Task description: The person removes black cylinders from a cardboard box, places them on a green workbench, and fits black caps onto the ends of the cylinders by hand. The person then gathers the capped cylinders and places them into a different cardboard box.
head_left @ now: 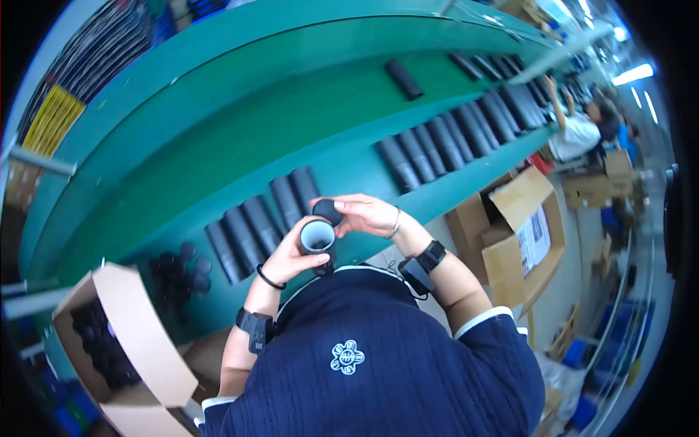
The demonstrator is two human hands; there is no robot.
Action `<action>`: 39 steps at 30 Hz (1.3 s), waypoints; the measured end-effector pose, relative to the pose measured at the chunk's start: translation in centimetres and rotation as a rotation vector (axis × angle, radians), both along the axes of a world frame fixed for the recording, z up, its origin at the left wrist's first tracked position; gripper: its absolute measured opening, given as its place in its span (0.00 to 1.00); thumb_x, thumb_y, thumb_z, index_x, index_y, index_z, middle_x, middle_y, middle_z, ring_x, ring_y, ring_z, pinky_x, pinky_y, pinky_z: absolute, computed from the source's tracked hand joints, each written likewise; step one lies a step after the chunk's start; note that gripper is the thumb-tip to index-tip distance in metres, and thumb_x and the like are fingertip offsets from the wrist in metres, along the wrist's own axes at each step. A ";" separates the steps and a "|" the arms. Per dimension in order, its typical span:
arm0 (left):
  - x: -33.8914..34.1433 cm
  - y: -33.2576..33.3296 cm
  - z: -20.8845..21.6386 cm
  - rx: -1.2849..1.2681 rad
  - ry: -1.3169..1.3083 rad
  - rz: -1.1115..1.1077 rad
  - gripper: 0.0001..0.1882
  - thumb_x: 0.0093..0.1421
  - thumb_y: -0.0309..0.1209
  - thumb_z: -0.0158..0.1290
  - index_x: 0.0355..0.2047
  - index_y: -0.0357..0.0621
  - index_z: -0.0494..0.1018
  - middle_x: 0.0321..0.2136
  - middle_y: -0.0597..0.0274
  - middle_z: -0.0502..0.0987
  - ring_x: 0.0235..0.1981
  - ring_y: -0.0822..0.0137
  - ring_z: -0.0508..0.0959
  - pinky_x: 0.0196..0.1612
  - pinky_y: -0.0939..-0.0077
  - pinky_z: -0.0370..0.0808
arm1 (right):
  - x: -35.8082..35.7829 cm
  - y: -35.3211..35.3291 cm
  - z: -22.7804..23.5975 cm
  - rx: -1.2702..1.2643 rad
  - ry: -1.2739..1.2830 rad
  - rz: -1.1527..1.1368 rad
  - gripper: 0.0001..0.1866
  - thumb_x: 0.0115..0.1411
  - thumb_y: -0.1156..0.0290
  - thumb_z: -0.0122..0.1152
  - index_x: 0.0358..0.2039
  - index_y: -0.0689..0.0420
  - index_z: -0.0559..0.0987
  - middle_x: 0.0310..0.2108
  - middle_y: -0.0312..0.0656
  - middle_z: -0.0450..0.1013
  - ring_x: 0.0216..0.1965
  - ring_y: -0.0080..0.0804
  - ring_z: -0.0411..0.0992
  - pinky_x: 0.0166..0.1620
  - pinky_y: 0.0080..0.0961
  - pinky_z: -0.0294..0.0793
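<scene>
Long green worktop (218,138) curving from lower left to upper right, bent by the lens. Lined along its near edge with rows of black tubes (451,138) lying side by side, a nearer group (255,222) just beyond the hands, one single tube (404,79) lying alone farther up. Open cardboard box (127,335) at lower left, filled with small black caps. Loose black caps (182,269) clustered on the worktop just beside that box. More cardboard boxes (517,233) on the floor to the right. Another person in a white top (579,131) far along the line, arm raised.

Close to the chest, above the dark blue knitted top: black tube (318,240) held upright, open mouth facing up, pale inside. Left hand (287,255) wrapped around the tube's side, fingers closed on it. Right hand (368,215) curled, fingertips pinching a small black cap (327,211) just above and touching the tube's rim. Black bands on both wrists.
</scene>
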State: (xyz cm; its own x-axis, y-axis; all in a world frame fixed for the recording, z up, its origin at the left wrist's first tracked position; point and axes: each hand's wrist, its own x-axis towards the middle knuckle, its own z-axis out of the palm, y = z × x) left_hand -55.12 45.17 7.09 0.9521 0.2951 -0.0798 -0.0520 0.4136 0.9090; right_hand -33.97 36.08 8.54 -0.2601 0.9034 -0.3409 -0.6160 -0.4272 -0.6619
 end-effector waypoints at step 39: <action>13.2 -1.7 -6.1 0.323 0.143 0.215 0.32 0.51 0.27 0.64 0.53 0.41 0.60 0.47 0.62 0.68 0.53 0.69 0.67 0.56 0.72 0.64 | 13.1 -4.6 -3.6 0.168 -0.128 -0.153 0.35 0.56 0.69 0.62 0.62 0.60 0.59 0.55 0.47 0.64 0.49 0.34 0.70 0.48 0.25 0.72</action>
State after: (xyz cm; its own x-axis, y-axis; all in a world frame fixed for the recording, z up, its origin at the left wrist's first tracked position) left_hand -41.95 43.45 0.99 0.8519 0.5178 -0.0779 0.0303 0.0997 0.9946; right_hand -20.87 31.45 4.93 -0.0806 0.9757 -0.2038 -0.5712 -0.2128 -0.7928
